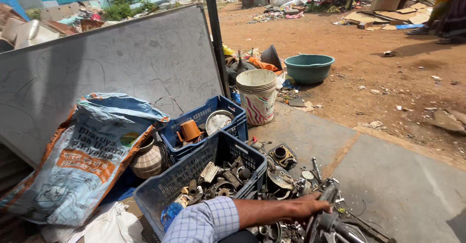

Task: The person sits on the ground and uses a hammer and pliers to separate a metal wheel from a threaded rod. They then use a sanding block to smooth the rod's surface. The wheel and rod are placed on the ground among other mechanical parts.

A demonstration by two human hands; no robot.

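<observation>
My left hand [309, 207] reaches right from a blue checked sleeve [204, 221] over a heap of scrap metal parts [284, 175] on the concrete floor. Its fingers curl around a dark metal part [330, 221] at the heap's near edge. Just left of my forearm stands a dark blue plastic crate [160, 194] filled with gears and rusty pieces. Behind it a second blue crate [234, 113] holds a copper pot [189, 131] and a steel plate [218, 121]. My right hand is out of view.
A printed sack [82, 160] leans on a large grey board [107, 63] at left, a round ribbed pot [148, 161] beside it. Stacked white buckets [257, 97], a teal basin [308, 67] and a dark pole [216, 39] stand behind. Dirt ground with litter lies to the right.
</observation>
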